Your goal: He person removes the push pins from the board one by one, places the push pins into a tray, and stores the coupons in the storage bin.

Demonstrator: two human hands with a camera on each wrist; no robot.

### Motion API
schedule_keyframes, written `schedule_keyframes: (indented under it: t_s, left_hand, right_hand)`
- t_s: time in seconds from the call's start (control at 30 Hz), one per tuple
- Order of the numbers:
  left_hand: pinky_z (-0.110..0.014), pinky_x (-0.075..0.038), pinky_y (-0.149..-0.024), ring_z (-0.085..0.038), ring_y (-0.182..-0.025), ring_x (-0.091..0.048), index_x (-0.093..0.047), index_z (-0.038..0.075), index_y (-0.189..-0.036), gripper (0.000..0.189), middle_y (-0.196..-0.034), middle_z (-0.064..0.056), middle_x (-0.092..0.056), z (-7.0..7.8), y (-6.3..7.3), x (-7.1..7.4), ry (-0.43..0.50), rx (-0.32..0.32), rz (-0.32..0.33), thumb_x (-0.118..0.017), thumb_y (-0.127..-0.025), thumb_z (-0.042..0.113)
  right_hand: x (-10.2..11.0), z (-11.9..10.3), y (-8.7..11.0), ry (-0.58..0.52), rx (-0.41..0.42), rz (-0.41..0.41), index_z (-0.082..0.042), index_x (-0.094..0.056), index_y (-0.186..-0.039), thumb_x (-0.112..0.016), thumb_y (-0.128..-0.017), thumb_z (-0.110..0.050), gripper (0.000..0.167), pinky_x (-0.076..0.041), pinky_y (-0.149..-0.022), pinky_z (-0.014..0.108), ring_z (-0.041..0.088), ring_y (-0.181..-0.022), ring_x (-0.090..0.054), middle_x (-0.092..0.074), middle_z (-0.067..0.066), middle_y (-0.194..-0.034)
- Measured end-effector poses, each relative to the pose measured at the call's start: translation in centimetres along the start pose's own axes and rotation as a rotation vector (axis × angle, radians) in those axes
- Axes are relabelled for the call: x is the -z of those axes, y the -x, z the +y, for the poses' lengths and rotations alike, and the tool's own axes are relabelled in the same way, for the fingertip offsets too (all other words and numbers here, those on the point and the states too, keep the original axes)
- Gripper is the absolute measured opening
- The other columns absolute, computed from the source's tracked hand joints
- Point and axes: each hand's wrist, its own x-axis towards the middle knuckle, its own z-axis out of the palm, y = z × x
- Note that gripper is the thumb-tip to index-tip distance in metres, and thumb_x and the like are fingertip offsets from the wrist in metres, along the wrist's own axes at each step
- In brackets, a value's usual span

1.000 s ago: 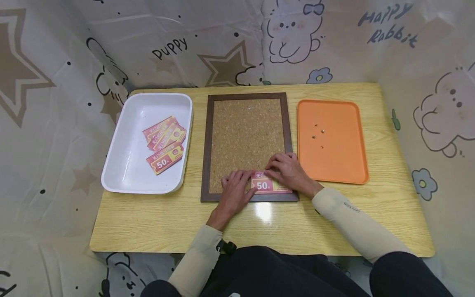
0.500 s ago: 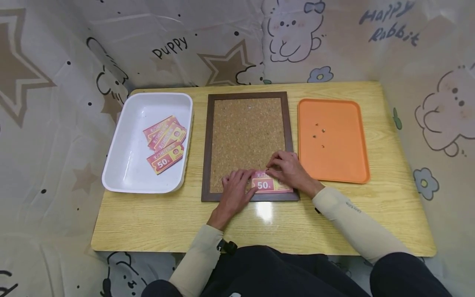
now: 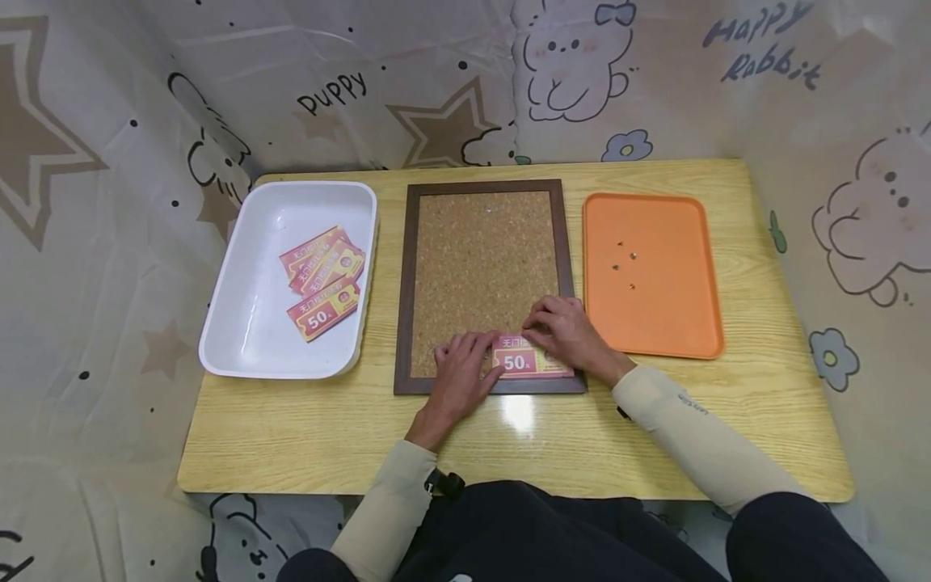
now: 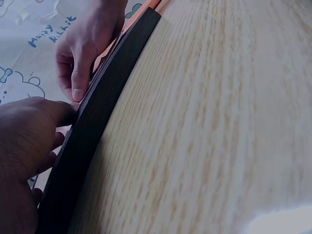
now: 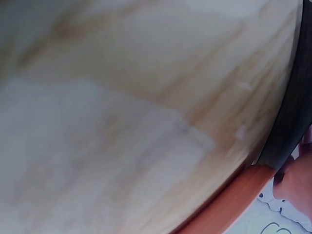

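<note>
A pink and yellow coupon marked 50 (image 3: 518,365) lies along the lower right of a brown-framed corkboard (image 3: 486,259). My left hand (image 3: 463,372) rests at the coupon's left end, fingers extended over the cork and thumb at the coupon's edge. With thumb and forefinger together, my right hand (image 3: 566,330) pinches at the coupon's top edge, its palm covering the upper right part. What looks like a thumbtack is mostly hidden between those fingertips. In the left wrist view, the right hand (image 4: 83,53) points down behind the dark frame (image 4: 105,92).
On the left stands a white basin (image 3: 240,323) with several similar coupons (image 3: 323,309) in it. To the right, an orange tray (image 3: 662,307) carries several tiny metal tacks (image 3: 632,256). All stand on a wood-grain table (image 3: 291,444); a printed curtain (image 3: 567,81) hangs behind.
The right hand's fingers have shifted very slightly at the coupon's top edge, showing a little more of its lettering. The left hand, coupon and board stay in place.
</note>
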Motion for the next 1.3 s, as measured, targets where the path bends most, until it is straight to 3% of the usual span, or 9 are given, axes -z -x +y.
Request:
schedule_keyframes:
  t_s: [0.33, 0.6, 0.73, 0.9, 1.13, 1.3]
  left_hand:
    - [-0.042, -0.031, -0.088, -0.014, -0.099, -0.054, -0.058, 0.026, -0.129, 0.039, -0.109, 0.008, -0.066, -0.1, 0.1, 0.0, 0.040, -0.031, 0.039, -0.066, -0.091, 0.033]
    - [-0.042, -0.029, -0.088, -0.011, -0.094, -0.056, -0.063, 0.025, -0.118, 0.028, -0.095, 0.012, -0.065, -0.1, 0.0, 0.0, 0.132, 0.006, 0.089, -0.067, -0.091, 0.026]
    - [-0.041, -0.028, -0.088, -0.011, -0.092, -0.055, -0.063, 0.025, -0.117, 0.027, -0.095, 0.012, -0.065, 0.0, -0.1, 0.1, 0.138, 0.018, 0.083, -0.067, -0.091, 0.025]
    - [-0.040, -0.029, -0.084, -0.010, -0.087, -0.055, -0.065, 0.023, -0.115, 0.025, -0.092, 0.010, -0.065, 0.1, -0.1, 0.3, 0.169, 0.017, 0.109, -0.068, -0.090, 0.023]
    - [-0.034, -0.029, -0.081, -0.008, -0.081, -0.056, -0.065, 0.021, -0.114, 0.025, -0.091, 0.008, -0.066, 0.1, -0.2, 0.4, 0.308, 0.058, 0.133, -0.066, -0.089, 0.019]
    - [-0.031, -0.031, -0.077, -0.009, -0.077, -0.057, -0.066, 0.018, -0.110, 0.022, -0.089, 0.005, -0.065, 0.1, -0.4, 0.6, 0.400, 0.063, 0.173, -0.065, -0.089, 0.015]
  right_hand:
    - [-0.1, 0.5, 0.2, -0.031, 0.039, 0.031, -0.015, -0.075, -0.087, -0.077, -0.081, -0.024, 0.011, -0.040, -0.088, 0.047, 0.021, -0.091, -0.060, -0.063, 0.003, -0.096]
    - [0.1, 0.7, 0.0, -0.142, 0.063, 0.134, -0.012, -0.074, -0.082, -0.081, -0.077, -0.016, 0.009, -0.046, -0.079, 0.042, 0.021, -0.084, -0.060, -0.063, 0.004, -0.091]
    - [0.4, 0.5, -0.2, -0.179, 0.022, 0.155, -0.010, -0.074, -0.084, -0.081, -0.076, -0.013, 0.011, -0.047, -0.078, 0.040, 0.022, -0.086, -0.061, -0.063, 0.005, -0.092]
    - [1.1, -0.2, -0.6, -0.243, -0.053, 0.149, -0.007, -0.073, -0.087, -0.078, -0.080, -0.010, 0.009, -0.048, -0.068, 0.034, 0.020, -0.081, -0.060, -0.062, 0.007, -0.095]
    - [2.2, -0.7, -1.2, -0.328, -0.128, 0.177, -0.008, -0.072, -0.088, -0.074, -0.084, -0.010, 0.005, -0.049, -0.063, 0.024, 0.012, -0.078, -0.058, -0.062, 0.005, -0.094]
    - [2.7, -0.6, -1.4, -0.371, -0.168, 0.221, -0.007, -0.072, -0.089, -0.073, -0.084, -0.008, 0.005, -0.048, -0.062, 0.024, 0.010, -0.078, -0.056, -0.062, 0.005, -0.093]
